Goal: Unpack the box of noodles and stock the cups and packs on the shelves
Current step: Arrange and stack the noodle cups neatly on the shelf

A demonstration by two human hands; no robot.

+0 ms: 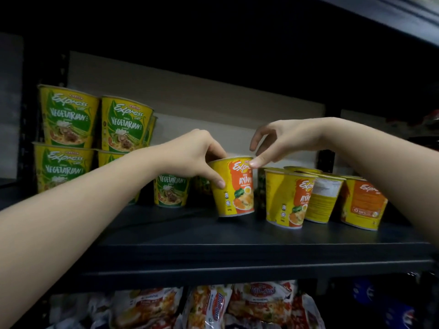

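Both forearms reach in over the shelf [237,243]. The left hand [194,157] grasps an orange chicken cup [234,188] near its rim, standing on the shelf between green vegetarian cups [69,117] and three more orange cups [288,198]. The right hand [285,141] pinches its lid edge. Likely placing it; next, square it up and let go. The box is unseen; noodle packs [206,307] below are cut off.

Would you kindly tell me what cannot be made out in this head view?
- Ayam cup: lid hidden by the left hand and right hand.
- Noodle packs: cut by the bottom edge, print blurred.
- Vegetarian cups: lower ones partly behind the left forearm.
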